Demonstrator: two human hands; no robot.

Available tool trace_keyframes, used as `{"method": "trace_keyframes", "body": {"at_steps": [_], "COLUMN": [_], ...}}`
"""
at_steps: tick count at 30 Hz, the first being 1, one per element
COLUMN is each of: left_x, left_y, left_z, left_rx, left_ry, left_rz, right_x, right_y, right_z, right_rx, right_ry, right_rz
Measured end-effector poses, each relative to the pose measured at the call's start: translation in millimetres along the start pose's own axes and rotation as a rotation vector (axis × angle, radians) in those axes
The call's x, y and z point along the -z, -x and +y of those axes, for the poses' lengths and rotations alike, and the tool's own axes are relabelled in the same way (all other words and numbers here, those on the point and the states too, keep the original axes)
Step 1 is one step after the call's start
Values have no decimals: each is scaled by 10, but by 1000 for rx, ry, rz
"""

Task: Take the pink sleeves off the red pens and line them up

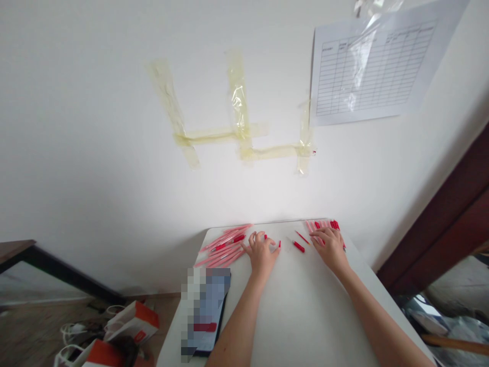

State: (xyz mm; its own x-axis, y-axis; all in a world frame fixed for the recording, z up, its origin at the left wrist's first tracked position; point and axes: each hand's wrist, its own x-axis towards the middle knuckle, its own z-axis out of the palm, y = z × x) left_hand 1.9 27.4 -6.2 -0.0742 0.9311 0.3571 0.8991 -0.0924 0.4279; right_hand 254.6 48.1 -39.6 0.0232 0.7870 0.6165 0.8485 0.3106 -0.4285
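On the white table (301, 306) my left hand (263, 253) rests with curled fingers beside a spread of pink pen barrels with red caps (225, 244); a small red piece shows at its fingertips. My right hand (329, 246) lies flat, fingers stretched out, over a second group of pink and red pens (323, 225) at the table's far right edge. Between my hands lie a loose red cap (298, 246) and a thin red refill (302, 237).
A tablet (206, 311) lies at the table's left edge. Yellowed tape strips (239, 107) and a printed table sheet (372, 66) hang on the wall. Orange and white boxes (130, 326) and cables sit on the floor at left. A dark wooden door frame (446, 219) stands right.
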Motion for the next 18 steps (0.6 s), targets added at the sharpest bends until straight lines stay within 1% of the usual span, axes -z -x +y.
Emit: {"method": "trace_keyframes", "body": {"at_steps": [5, 10, 13, 18], "left_x": [139, 274, 303, 293], "left_y": [-41, -103, -130, -141], "left_z": [-84, -165, -215, -248], "left_rx": [-29, 32, 73, 82], "left_ry": [-84, -266, -310, -324], "left_rz": [55, 104, 91, 58], "right_x": [35, 85, 94, 91], "right_y": [-15, -17, -9, 4], "right_z": [3, -82, -130, -144], "right_rx": [10, 18, 4, 4], "right_ry": [1, 16, 19, 19], "right_rz": [-34, -115, -153, -146]}}
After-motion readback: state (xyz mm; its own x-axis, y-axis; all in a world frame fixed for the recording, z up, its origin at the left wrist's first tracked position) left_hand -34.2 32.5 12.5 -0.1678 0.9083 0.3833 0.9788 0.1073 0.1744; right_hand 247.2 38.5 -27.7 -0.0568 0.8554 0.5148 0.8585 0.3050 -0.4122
